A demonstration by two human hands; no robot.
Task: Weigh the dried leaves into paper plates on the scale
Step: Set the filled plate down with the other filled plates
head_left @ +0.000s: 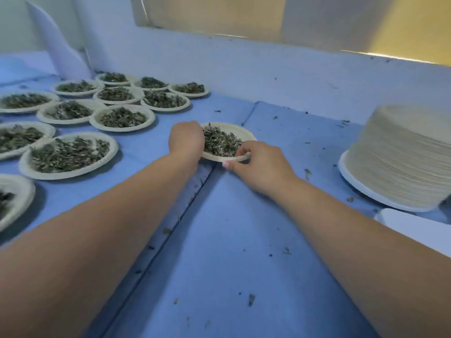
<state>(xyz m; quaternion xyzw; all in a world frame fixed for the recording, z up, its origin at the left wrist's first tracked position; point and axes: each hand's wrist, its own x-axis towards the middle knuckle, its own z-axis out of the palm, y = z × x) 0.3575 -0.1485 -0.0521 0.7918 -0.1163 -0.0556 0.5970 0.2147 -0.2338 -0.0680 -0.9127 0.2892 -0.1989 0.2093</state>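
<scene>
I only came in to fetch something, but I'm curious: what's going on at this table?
A person is handling one paper plate of dried leaves with both hands: the left hand grips its left rim, the right hand pinches its near rim. About a dozen filled plates sit in rows to the left on the blue table cover, and a tall stack of empty plates stands to the right. No scale is plainly in view.

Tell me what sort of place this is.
Likely a small workroom for portioning dried leaves: rows of filled paper plates on a blue-covered table, a tall stack of empty plates; left hand and right hand grip one more plate.
</scene>
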